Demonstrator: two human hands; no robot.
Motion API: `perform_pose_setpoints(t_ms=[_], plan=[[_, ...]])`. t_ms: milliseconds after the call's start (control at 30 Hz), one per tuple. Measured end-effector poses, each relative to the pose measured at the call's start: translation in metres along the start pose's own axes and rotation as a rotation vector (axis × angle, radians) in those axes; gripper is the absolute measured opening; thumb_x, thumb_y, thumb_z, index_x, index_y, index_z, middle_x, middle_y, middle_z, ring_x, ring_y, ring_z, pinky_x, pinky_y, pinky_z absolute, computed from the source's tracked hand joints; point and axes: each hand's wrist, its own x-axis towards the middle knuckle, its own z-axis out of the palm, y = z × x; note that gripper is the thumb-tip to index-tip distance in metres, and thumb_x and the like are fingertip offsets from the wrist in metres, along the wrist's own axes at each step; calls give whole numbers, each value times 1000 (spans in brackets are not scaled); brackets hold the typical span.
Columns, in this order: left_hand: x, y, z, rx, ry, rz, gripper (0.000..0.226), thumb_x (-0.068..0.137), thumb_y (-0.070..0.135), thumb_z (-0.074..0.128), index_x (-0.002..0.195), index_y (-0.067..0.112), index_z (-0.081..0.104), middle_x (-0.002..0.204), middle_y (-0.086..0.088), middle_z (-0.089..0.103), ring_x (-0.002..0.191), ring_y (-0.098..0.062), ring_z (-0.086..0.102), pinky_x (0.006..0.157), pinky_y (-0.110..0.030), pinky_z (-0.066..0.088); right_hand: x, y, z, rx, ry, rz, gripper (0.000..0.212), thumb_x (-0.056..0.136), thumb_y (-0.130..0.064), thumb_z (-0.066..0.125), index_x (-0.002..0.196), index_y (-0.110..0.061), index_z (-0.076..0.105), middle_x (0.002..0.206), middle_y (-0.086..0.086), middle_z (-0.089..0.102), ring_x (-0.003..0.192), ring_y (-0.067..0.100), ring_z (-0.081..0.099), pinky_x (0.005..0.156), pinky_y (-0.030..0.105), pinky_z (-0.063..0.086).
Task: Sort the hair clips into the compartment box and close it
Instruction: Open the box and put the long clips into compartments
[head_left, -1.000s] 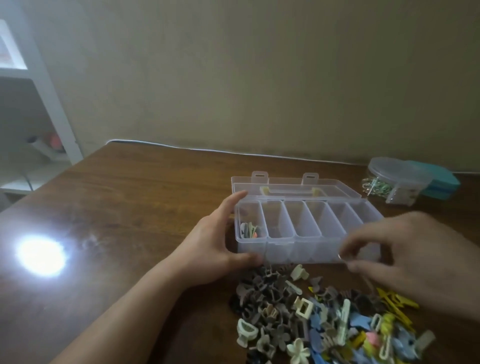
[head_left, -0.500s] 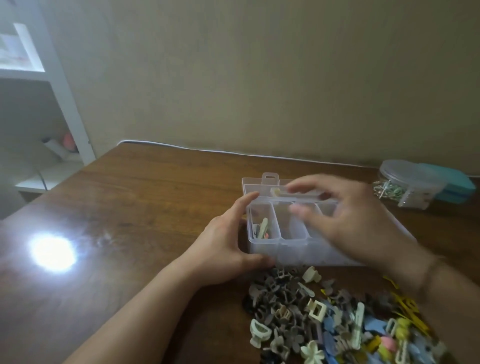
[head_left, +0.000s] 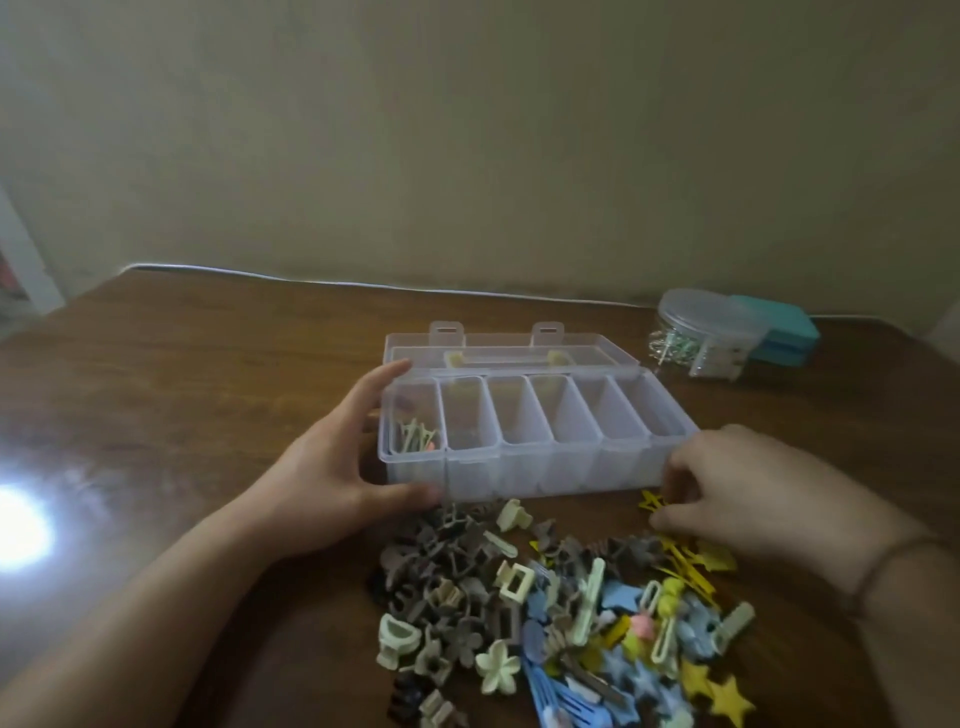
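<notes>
hair clips first, and you've got a big mixed heap of them on the wooden table, just in front of the compartment box, with brown ones bunched on the left and yellow, blue and pastel ones on the right. that clear box sits open, its lid laid flat behind it; only the leftmost compartment holds a few clips, the other five look bare, so by my read the sorting is barely started.

your left hand cups the box's left end, fingers along the side wall and thumb at the front corner, steadying it. good, hold it there so the box doesn't skate.

your right hand is down at the heap's right edge beside the box's front right corner, fingers curled in at a yellow star clip; whether it's actually pinched i can't tell from here.

take just that one, lift it free of the tangle so nothing drags along, and give yellows a compartment of their own. don't knock the neighbours off toward the table edge.
</notes>
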Motion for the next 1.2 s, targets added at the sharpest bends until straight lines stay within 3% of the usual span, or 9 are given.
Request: perform_pose_setpoints(t_ms=[133,300,467,567,667,767,900,1000,1200], plan=[[-1,2,-1,8,-12,-9,109,56,57,80,144,61,17,126,38,41,112,22,41,100,-23,39,2,-8,6,-82,77,-43,16,84,-41,67,98,-34,62,91,-12,56,85,10,58,68,26,50],[-1,3,-2,-3,-15,-13,108,56,55,81,143,62,17,133,34,40,112,22,40,100,-22,39,-2,-9,2,37,-12,-118,34,85,-30,70,115,-38,57,83,-18,46,81,2,52,66,20,48],[-2,2,-2,-10,-17,-18,107,61,51,84,142,62,16,131,36,41,109,24,42,95,-13,38,-4,-11,3,4,-17,-145,40,89,-27,64,126,-41,53,100,-18,45,96,3,53,81,25,53],[-1,0,-2,-21,-12,-22,109,65,42,87,145,58,16,145,23,42,117,15,43,98,-14,38,-8,-11,2,-24,-7,-164,26,90,-26,60,107,-45,54,92,-18,43,85,2,50,67,20,48],[1,-2,-1,-17,-9,-12,110,67,39,88,148,54,15,149,18,42,115,16,41,89,-4,37,-8,-9,2,-12,28,-178,24,88,-25,59,85,-46,48,91,-19,46,78,0,50,60,18,43],[1,-1,-1,-9,-17,-13,110,68,40,87,150,50,13,150,16,41,119,12,38,81,0,35,-10,-1,1,9,-96,-184,35,87,-29,61,102,-58,48,111,-21,51,95,1,55,83,23,52],[1,-1,0,-1,-18,-7,111,68,42,86,151,49,13,152,16,40,121,10,39,83,-2,36,-16,18,-10,79,-181,-178,50,80,-33,72,97,-70,44,115,-30,51,108,-1,52,95,26,48],[2,1,-1,6,-20,-12,111,68,42,86,151,49,13,153,15,38,121,9,37,90,-8,35,-11,12,-5,68,-258,-186,51,79,-31,75,103,-62,44,116,-27,46,108,1,49,94,26,48],[0,5,-1,24,-13,-18,111,67,43,85,150,51,12,154,13,37,123,6,35,98,-20,34,-2,0,2,-9,-167,-201,25,87,-22,68,97,-39,54,98,-14,52,88,6,55,79,27,53]])
